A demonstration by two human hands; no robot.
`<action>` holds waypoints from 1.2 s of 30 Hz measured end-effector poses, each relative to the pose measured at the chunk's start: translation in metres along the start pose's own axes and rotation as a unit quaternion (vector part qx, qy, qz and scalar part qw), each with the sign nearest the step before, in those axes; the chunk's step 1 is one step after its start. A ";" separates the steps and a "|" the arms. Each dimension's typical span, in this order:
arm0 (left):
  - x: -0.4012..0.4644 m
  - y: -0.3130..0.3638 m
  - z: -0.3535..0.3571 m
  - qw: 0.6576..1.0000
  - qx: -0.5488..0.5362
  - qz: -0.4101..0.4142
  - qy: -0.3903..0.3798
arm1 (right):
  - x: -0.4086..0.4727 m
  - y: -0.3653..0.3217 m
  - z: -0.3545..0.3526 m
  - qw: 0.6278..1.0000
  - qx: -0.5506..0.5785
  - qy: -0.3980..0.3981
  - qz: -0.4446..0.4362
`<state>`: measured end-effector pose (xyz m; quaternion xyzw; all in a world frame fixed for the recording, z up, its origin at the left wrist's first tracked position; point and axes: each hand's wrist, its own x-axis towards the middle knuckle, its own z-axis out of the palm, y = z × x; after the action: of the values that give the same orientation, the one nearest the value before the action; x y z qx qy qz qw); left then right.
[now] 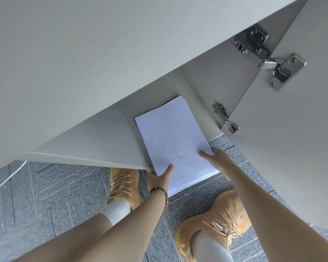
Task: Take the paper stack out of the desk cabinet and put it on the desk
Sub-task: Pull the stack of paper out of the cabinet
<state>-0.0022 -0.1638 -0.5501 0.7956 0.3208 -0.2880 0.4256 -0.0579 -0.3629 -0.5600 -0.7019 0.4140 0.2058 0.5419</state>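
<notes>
An office is suggested by grey carpet tiles (51, 188) laid in a striped pattern, a pale laminate desk cabinet (87, 140) with its door (284, 148) swung open on steel concealed hinges (261, 53), and a stack of white paper (170, 137) kept inside it.

Soft, even daylight fills my view; nothing is dim. The pale grey cabinet panel (102, 53) above me is smooth and evenly lit, darkening inside the recess. The white sheets of the paper stack (170, 137) are nearly blown out, their surface detail lost. The shiny steel hinges (269, 53) catch small glints. The wide lens bends straight edges near the borders, and everything looks slightly soft.
</notes>
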 end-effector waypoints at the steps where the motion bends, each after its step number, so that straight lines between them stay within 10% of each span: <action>1: 0.003 0.000 -0.001 1.000 -0.006 0.003 -0.009 | 0.000 -0.001 0.000 1.000 0.006 -0.001 -0.001; 17: -0.161 0.023 -0.101 0.982 0.068 0.109 -0.141 | -0.120 0.037 -0.011 0.996 -0.011 0.020 0.091; 36: -0.458 0.018 -0.365 0.901 -0.011 0.297 -0.315 | -0.647 -0.073 -0.010 0.942 0.161 0.279 -0.096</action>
<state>-0.2094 0.0213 -0.0342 0.7170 -0.0785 -0.3803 0.5788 -0.3711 -0.1355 -0.0367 -0.6706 0.5069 -0.1206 0.5280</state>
